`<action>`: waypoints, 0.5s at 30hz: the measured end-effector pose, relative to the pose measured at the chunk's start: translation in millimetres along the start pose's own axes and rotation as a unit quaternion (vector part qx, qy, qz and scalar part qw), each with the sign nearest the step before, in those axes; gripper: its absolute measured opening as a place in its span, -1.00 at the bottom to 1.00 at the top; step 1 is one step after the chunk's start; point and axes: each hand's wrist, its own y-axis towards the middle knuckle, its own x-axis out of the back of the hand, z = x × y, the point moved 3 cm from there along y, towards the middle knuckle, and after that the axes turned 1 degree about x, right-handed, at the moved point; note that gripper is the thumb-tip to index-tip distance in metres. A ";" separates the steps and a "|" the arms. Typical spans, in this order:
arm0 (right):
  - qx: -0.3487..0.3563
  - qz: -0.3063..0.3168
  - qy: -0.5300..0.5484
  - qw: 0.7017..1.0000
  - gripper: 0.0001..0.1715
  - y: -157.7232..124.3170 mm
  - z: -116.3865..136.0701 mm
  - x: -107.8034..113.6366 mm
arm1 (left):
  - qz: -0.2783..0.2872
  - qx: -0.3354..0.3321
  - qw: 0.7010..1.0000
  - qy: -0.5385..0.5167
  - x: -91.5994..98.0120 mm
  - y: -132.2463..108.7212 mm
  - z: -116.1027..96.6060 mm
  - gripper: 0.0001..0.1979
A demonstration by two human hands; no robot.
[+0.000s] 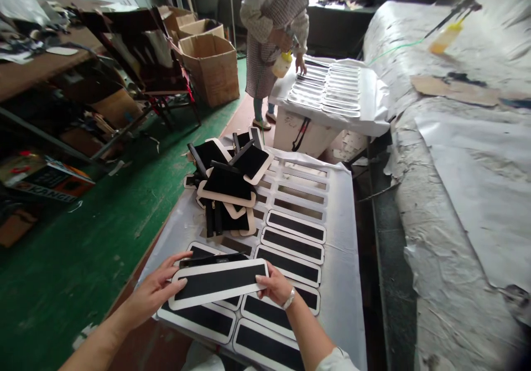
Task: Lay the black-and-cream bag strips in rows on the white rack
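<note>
My left hand and my right hand grip opposite ends of a long black panel with a white border and rounded corners. It is raised and slightly tilted over the table, with a dark strip along its far edge. Beneath it, similar panels lie in rows, among them a front left panel and a front right panel. Farther up the right column is another flat panel. Beyond my left hand sits a jumbled pile of black pieces with pale borders and dark strips.
A co-worker holds a yellow-topped bottle at a second table bearing rows of panels. Cardboard boxes and a chair stand at left. A white-covered surface runs along the right. The near table has a pale, stained cover.
</note>
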 end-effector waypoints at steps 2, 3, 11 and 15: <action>-0.008 -0.001 0.007 1.000 -0.39 9.8 -16.2 -8.2 | -0.039 0.010 0.999 -0.025 4.6 -1.2 3.9 -0.56; -0.009 -0.006 0.011 1.000 -0.39 15.8 -21.8 -11.3 | -0.049 0.025 0.998 -0.030 6.7 0.5 7.7 -0.53; -0.007 -0.086 -0.002 0.996 -0.31 62.1 -26.6 -12.4 | -0.096 0.028 0.994 0.038 28.2 45.4 37.0 -0.57; -0.015 -0.178 -0.045 0.983 -0.33 63.4 -21.3 3.6 | -0.073 0.047 0.996 0.013 14.0 83.0 55.5 -0.56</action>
